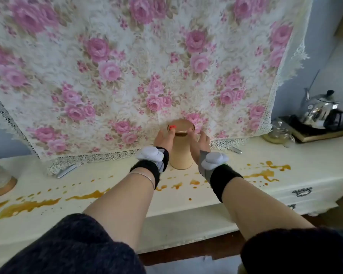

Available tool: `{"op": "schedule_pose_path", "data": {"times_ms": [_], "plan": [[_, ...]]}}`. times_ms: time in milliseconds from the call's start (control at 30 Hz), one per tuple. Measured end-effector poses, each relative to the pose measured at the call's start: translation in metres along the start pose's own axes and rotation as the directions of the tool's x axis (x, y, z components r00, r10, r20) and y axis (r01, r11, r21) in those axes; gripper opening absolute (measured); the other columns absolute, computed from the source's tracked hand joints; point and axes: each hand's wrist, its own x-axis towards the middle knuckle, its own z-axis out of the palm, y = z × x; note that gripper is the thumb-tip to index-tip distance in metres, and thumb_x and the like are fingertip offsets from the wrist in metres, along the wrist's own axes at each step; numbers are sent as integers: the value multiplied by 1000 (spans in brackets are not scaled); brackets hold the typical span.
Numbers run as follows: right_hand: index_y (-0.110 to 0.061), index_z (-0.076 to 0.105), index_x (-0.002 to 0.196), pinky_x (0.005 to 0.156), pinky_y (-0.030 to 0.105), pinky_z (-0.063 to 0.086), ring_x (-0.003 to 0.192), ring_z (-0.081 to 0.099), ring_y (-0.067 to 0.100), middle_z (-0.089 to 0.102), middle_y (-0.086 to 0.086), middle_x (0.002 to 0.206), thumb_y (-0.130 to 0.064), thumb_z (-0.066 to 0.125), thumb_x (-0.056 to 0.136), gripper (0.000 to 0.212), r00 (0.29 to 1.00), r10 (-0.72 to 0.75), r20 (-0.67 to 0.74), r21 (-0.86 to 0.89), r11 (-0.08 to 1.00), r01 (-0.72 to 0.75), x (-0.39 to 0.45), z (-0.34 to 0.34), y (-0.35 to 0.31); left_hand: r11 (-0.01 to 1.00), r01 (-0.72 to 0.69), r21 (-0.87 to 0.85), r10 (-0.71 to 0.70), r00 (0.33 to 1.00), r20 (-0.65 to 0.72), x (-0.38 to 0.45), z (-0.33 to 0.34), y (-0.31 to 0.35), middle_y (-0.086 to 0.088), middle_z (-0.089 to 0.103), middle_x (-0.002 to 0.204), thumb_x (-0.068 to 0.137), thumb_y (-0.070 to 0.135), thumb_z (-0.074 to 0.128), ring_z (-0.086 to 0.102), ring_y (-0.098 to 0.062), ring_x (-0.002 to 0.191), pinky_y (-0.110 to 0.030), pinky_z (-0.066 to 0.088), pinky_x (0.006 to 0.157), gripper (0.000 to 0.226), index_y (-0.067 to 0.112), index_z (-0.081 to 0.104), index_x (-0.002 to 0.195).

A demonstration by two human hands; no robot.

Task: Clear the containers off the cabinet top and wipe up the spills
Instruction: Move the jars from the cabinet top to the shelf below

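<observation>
Left hand (162,138) and right hand (201,141) are both up at the tan jar (181,147), one each side near its lid. Left thumb sits over the lid rim w/ a red nail showing; the rest of its fingers wrap round the far side, so it looks clamped on. Right hand is curled close against the jar's side, but I can't tell if it's gripping or just short of touching.

The jar stands upright on the tabletop (236,196), at the back, touching the flowered cloth (127,76) that hangs behind it. In front of the jar, and to both sides of it, orange spills (28,206) streak the surface; none wiped yet.

Left of the jar, far end, another container (0,180) w/ a lace band. Right of the jar, well apart, a glass pot (278,133) and a steel kettle (321,111) on a dark tray (325,133).

So: clearing step, first jar in hand, approx. Next move, I'd say: firm two-sided hold, lift straight up clear of the cloth, keep it level, carry it off w/o dragging through the wet patches.
</observation>
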Motion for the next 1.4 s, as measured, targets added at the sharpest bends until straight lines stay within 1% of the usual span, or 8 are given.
{"op": "schedule_pose_path", "data": {"times_ms": [67, 200, 467, 600, 700, 767, 833, 1400], "plan": [[-21, 12, 154, 112, 51, 23, 145, 23, 30, 13, 7, 160, -65, 34, 93, 78, 996, 43, 73, -2, 999, -43, 9, 3, -3, 1000, 23, 13, -24, 1000, 20, 8, 5, 3, -8, 22, 158, 95, 53, 38, 27, -28, 144, -41, 22, 117, 71, 18, 15, 151], [-15, 17, 151, 109, 46, 28, 139, 33, 34, 28, 12, 155, -64, 36, 93, 78, 987, 81, 139, 84, 992, -93, 20, 11, -4, 990, 118, -83, -114, 992, 50, 15, 15, 9, -9, 27, 156, 94, 50, 41, 31, -31, 142, -42, 25, 117, 69, 18, 18, 151], [-14, 29, 148, 99, 35, 39, 128, 48, 30, 45, 8, 144, -57, 47, 92, 72, 998, 38, 47, 151, 988, -44, 2, 15, -5, 983, 77, -168, -79, 997, -8, -1, 12, 6, -9, 43, 147, 92, 45, 50, 43, -30, 134, -42, 32, 111, 61, 15, 38, 143], [-23, 34, 145, 102, 50, 43, 125, 52, 30, 49, 6, 141, -80, 40, 68, 96, 1000, 9, -1, 106, 994, -9, -12, 12, -5, 988, 34, -151, -42, 998, -53, -16, 3, 4, -9, 53, 131, 92, 44, 49, 51, -26, 120, -37, 37, 96, 53, 13, 45, 135], [-23, 36, 144, 104, 52, 39, 127, 46, 32, 46, 8, 142, -70, 45, 81, 78, 998, -25, -56, 34, 999, 27, -40, 5, -14, 985, 0, -175, -17, 995, -97, -41, -5, 2, -5, 56, 112, 89, 46, 52, 55, -21, 103, -34, 42, 91, 44, 15, 55, 120], [-21, 38, 143, 106, 51, 35, 129, 42, 34, 44, 9, 142, -62, 47, 88, 68, 995, -43, -91, -20, 999, 41, -53, 0, -15, 981, 2, -196, -29, 990, -137, -59, -9, -1, -10, 60, 119, 78, 54, 54, 60, -31, 105, -44, 47, 98, 50, 16, 60, 111], [-21, 40, 141, 106, 49, 32, 130, 37, 34, 44, 9, 141, -60, 47, 90, 65, 994, -41, -100, -53, 998, 36, -64, -3, -13, 984, 44, -170, -71, 986, -152, -72, -11, -6, -12, 59, 124, 71, 61, 52, 59, -35, 108, -48, 46, 100, 65, 15, 61, 116], [-15, 49, 130, 101, 44, 36, 119, 43, 32, 52, 8, 127, -65, 47, 87, 66, 999, 0, -41, -166, 986, -6, -174, -13, 36, 981, 188, 57, -176, 969, -176, -173, -22, -64, -16, 59, 121, 80, 57, 42, 55, -36, 111, -42, 41, 102, 63, 9, 62, 117]]}}
